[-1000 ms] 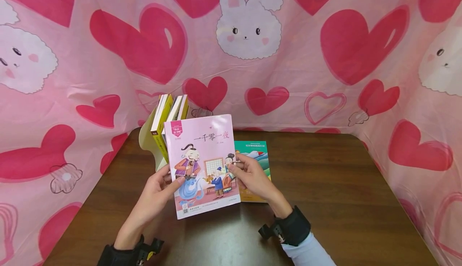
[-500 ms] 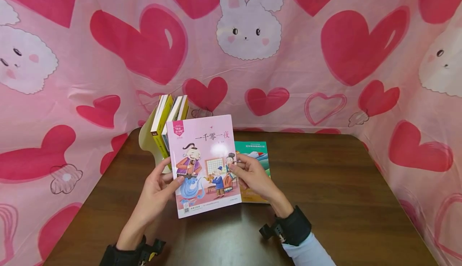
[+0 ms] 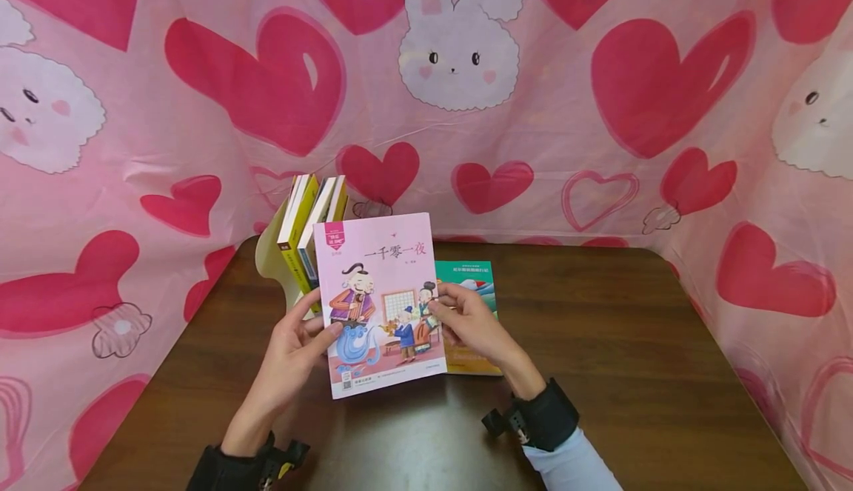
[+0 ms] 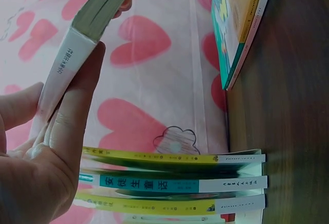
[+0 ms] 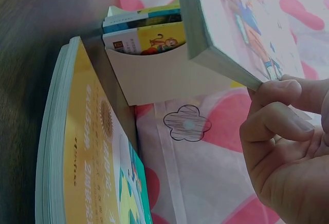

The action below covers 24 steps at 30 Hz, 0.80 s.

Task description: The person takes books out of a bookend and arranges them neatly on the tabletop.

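Note:
A pink picture-covered paperback book is held up above the table, its front cover facing the head camera and slightly tilted. My left hand grips its left side, with the thumb on the cover and the fingers behind. Its white spine lies between thumb and fingers in the left wrist view. At the right edge, my right hand pinches the book, thumb on the front. In the right wrist view, the curled fingers of that hand are at the book's page edge.
Behind the held book, a green-and-orange book lies on the brown table, atop another thin book. At the left stands a cream book holder with several upright books. Pink heart-patterned cloth encloses the table's back and sides.
The pink book has shifted slightly right, its left edge uncovering a little more of the holder's books. My left hand moved right with it. Both hands keep their hold.

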Available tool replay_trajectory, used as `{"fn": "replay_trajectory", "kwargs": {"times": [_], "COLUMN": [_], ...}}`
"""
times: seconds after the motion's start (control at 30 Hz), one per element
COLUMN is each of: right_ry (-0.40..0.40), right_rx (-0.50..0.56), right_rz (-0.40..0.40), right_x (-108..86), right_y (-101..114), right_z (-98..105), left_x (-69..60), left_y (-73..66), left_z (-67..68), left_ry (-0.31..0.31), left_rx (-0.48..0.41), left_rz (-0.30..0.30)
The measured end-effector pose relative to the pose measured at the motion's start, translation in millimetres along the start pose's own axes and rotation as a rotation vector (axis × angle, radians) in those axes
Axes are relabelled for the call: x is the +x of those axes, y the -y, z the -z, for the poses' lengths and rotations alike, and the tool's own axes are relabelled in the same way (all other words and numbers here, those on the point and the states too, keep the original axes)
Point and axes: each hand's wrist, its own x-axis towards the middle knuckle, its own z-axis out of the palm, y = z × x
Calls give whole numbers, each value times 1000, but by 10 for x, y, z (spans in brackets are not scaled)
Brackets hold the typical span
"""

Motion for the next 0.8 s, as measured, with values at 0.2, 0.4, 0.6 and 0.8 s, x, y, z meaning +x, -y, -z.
{"fn": "replay_trajectory", "kwargs": {"times": [0.2,0.4,0.6,0.8], "right_ry": [-32,-57,-93,-121], "right_rx": [-21,-27,-38,-41], "right_rz": [10,-10,-25,-39], "right_x": [-5,-18,-28,-50], "right_y": [-12,-25,-44,-45], "right_z": [22,43,65,100], "left_x": [47,86,139,202], "left_y": [-11,-5,5,39], "left_z": [-12,-28,-55,-99], "left_ry": [27,34,44,62], "left_rx": [-4,0,-5,-21], "left_rz": [23,52,67,91]}}
